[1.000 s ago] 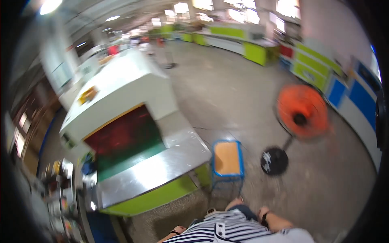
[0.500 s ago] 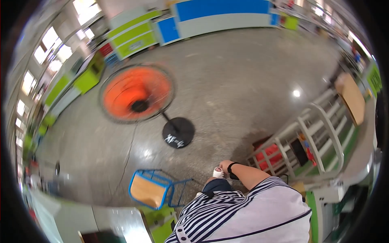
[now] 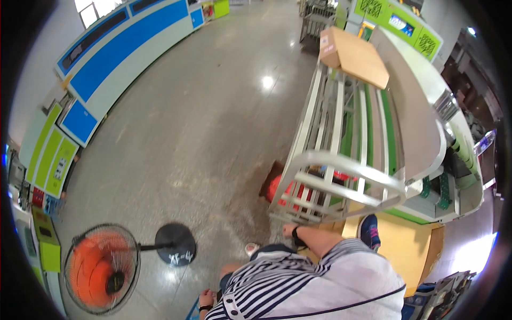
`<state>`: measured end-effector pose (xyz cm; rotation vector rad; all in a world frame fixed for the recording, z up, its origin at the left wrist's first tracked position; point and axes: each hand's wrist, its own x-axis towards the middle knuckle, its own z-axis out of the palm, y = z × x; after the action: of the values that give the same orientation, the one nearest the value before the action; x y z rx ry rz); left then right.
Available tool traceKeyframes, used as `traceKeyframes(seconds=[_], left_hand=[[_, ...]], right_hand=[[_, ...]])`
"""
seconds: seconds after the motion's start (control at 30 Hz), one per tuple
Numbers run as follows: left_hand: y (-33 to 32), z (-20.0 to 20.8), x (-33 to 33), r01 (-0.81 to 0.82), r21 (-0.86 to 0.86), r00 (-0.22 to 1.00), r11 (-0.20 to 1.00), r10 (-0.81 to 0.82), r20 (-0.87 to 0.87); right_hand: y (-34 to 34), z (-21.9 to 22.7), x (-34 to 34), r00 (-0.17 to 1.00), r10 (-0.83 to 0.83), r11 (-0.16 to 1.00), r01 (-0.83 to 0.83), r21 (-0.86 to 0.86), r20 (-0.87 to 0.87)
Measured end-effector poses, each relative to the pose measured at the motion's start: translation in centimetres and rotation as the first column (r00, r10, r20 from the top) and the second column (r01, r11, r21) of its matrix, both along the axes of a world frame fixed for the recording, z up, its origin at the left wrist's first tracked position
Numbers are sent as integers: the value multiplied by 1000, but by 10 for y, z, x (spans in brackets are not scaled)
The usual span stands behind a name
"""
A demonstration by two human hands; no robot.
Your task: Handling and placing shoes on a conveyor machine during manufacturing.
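My left hand (image 3: 206, 297), with a dark band at the wrist, hangs low beside my body. Next to it shows a thin blue bar (image 3: 193, 310), cut off by the lower edge. My right hand (image 3: 289, 230), also with a black wristband, is down beside the near foot of a pale metal rack (image 3: 346, 178). I cannot tell whether it touches the rack. The fingers of both hands are too small and partly hidden. A navy shoe with pink laces (image 3: 369, 232) shows past my right arm on a yellow board (image 3: 409, 249).
A floor fan with orange blades (image 3: 93, 269) stands at the lower left on a round black base (image 3: 176, 244). A red thing (image 3: 278, 188) lies at the rack's foot. A wooden board (image 3: 354, 56) tops the rack's far end. Blue-and-white cabinets (image 3: 128, 50) line the far left.
My view has turned to the right. The fan has shifted to the lower left, and the stool's seat has left the picture. The rack is nearer, and my left hand has come into view.
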<state>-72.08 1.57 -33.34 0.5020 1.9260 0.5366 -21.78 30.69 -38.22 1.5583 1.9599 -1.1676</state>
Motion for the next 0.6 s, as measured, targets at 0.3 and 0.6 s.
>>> traceKeyframes(seconds=[0.3,0.6], left_hand=[[233,12,-25,656,-42,733,754,-649,-203],[462,-22,-73,913,-205,344,353,-936,-78]], right_hand=[[-40,-19,18,992,85,996,-83,28,-93],[31,-9,-31,942,313,948,-303,-95,122]])
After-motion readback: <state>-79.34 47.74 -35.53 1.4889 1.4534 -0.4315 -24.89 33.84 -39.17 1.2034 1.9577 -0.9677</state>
